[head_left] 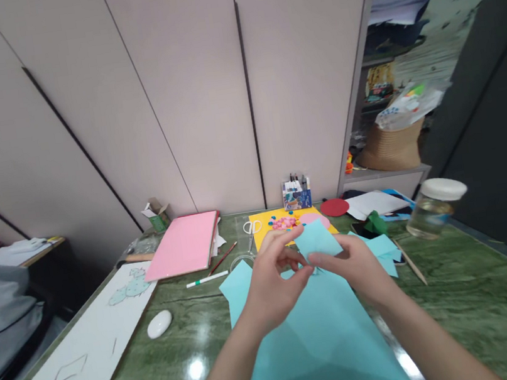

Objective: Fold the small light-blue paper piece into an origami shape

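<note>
A small light-blue paper square (317, 239) is raised over the table, pinched at its lower right by my right hand (354, 260), thumb in front. My left hand (273, 276) is beside it, fingers curved and thumb apart, with the index fingertip at the paper's left corner. Beneath both hands lies a large light-blue paper sheet (324, 344). Smaller blue pieces are on either side: one piece (239, 287) by my left wrist, and some cut pieces (384, 250) past my right hand.
Behind the hands, yellow paper (261, 222) carries pink and blue bits, with white scissors (251, 231) alongside. Leftward are a pink folder (185, 244), a green-capped marker (207, 279), a white oval object (160, 324) and a drawing sheet (90, 341). A lidded jar (432, 211) and wooden stick (411, 261) are rightward.
</note>
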`<act>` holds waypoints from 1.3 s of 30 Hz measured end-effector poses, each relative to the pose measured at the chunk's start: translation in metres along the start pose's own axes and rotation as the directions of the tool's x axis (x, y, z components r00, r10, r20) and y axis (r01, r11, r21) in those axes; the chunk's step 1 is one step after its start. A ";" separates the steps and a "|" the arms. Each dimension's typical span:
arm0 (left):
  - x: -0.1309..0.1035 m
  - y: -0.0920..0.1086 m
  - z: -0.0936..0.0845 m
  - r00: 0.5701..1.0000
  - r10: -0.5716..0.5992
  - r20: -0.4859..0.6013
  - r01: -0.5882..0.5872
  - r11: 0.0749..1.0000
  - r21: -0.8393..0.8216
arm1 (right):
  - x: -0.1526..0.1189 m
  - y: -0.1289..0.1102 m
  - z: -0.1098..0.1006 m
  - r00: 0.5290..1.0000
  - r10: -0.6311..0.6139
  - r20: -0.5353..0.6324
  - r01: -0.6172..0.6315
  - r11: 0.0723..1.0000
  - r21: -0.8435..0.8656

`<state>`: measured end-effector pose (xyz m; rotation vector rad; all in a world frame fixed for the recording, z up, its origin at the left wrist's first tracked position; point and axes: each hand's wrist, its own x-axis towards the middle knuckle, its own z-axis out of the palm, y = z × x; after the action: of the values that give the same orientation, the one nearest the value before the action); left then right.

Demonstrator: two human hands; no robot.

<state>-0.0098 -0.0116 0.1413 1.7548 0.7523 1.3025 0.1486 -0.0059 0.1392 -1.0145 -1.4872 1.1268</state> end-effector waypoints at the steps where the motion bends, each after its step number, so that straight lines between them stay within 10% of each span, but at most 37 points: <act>1: 0.000 0.000 0.000 1.000 0.002 0.005 -0.002 1.000 0.004 | 0.000 0.000 0.000 1.000 -0.003 -0.007 0.003 1.000 -0.012; 39: -0.001 0.003 -0.003 0.998 0.038 0.051 -0.038 0.999 0.009 | -0.003 -0.003 0.003 0.995 -0.036 -0.096 0.025 0.993 -0.117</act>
<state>-0.0128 -0.0133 0.1440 1.8109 0.7011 1.2765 0.1457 -0.0098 0.1410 -1.1069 -1.4978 0.9645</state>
